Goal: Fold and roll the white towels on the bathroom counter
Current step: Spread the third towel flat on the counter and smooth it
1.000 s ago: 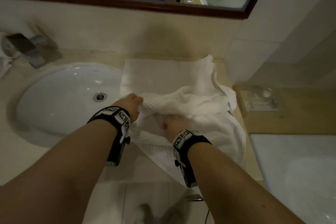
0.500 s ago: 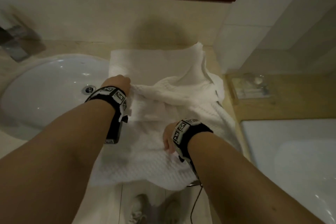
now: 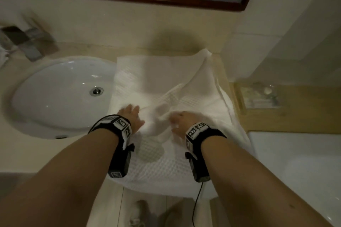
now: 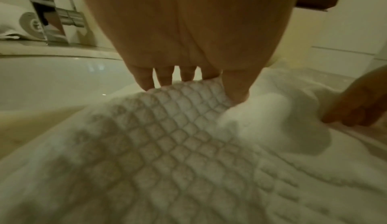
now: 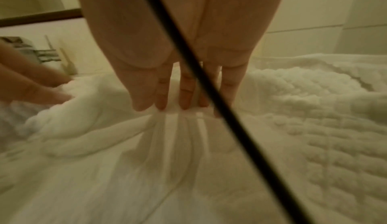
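Observation:
A white waffle towel [image 3: 162, 72] lies rumpled on the beige counter to the right of the sink, and its near part hangs over the counter's front edge. My left hand [image 3: 132, 116] rests on the towel's left part with fingers spread. In the left wrist view its straight fingers [image 4: 188, 76] and thumb press into the towel [image 4: 167, 144]. My right hand [image 3: 181, 121] is a short way to the right. Its straight fingertips [image 5: 182, 95] press on the cloth [image 5: 314, 128], which gathers into pleats under them. A raised fold stands between the two hands.
The white oval sink [image 3: 55, 97] and a chrome faucet [image 3: 27, 42] lie to the left. A rolled towel [image 4: 27, 23] sits behind the faucet. On the right, a wooden ledge carries a clear tray [image 3: 258, 96], with a bathtub [image 3: 295, 162] below. A framed mirror [image 3: 166, 0] hangs above.
My left hand let go of the towel's lifted fold and came nearer. My right hand moved up beside it. Both hands now lie close together on the lowered cloth.

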Demonstrator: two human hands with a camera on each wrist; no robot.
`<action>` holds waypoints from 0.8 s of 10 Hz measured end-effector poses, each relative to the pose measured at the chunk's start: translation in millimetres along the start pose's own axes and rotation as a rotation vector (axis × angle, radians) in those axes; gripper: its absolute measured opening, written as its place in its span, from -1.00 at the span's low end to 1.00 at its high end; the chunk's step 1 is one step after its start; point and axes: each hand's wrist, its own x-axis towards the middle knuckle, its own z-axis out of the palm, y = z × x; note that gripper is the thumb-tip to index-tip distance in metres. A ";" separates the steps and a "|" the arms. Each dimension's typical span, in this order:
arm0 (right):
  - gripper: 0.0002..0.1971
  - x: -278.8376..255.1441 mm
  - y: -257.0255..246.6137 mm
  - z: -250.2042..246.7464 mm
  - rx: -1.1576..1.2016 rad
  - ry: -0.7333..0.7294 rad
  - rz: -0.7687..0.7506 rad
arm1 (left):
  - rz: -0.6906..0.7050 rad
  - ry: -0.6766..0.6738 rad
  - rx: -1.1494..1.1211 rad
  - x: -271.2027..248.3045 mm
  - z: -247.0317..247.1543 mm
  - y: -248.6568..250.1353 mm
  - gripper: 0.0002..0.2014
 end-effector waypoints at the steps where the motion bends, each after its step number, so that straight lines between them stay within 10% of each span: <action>1: -0.61 3.4 23.3 -8.0 0.114 -0.016 0.102 | -0.022 -0.041 -0.007 0.3 -9.3 6.1 -0.41; 2: -0.61 5.3 60.1 -18.6 0.111 0.160 0.210 | 0.017 -0.095 0.134 3.9 -25.5 17.0 -0.43; 8: -0.30 131.1 94.7 -84.2 0.136 -0.042 0.393 | -0.119 0.148 -0.138 125.8 -87.9 10.7 -0.45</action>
